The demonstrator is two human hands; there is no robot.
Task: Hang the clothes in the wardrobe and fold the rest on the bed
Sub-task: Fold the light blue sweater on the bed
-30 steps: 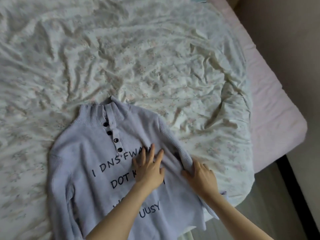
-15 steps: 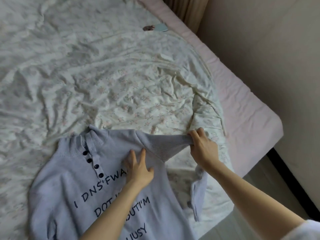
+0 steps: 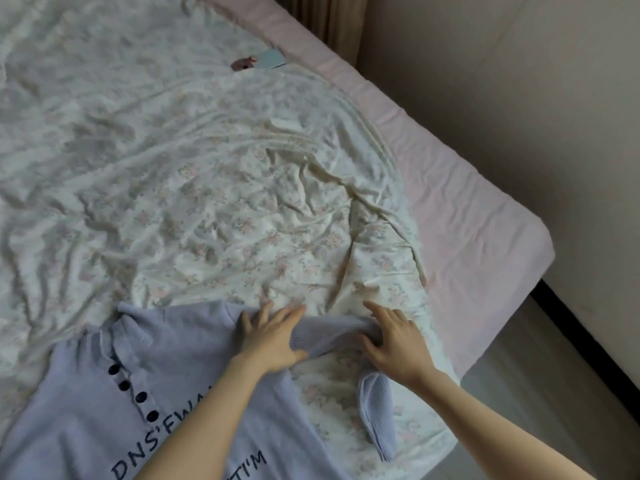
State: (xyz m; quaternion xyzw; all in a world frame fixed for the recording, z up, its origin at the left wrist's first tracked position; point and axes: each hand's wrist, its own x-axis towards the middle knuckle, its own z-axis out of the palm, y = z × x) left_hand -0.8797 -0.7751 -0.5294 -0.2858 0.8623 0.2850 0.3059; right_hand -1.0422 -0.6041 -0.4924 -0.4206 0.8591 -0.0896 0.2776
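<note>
Wrinkled floral bed carrying a lilac sweater (black lettering, four dark buttons) at the near edge. Left hand flat, fingers spread on its shoulder; right hand seemingly pressing the outstretched sleeve, grip unclear.

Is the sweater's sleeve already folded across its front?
No: the sleeve stretches sideways off the sweater onto the floral sheet, with the left hand and right hand on it.

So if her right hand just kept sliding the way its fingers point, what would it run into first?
Probably only the rumpled floral sheet. The right hand points up the bed from the sweater's sleeve, and nothing else seems to lie ahead nearby.
</note>
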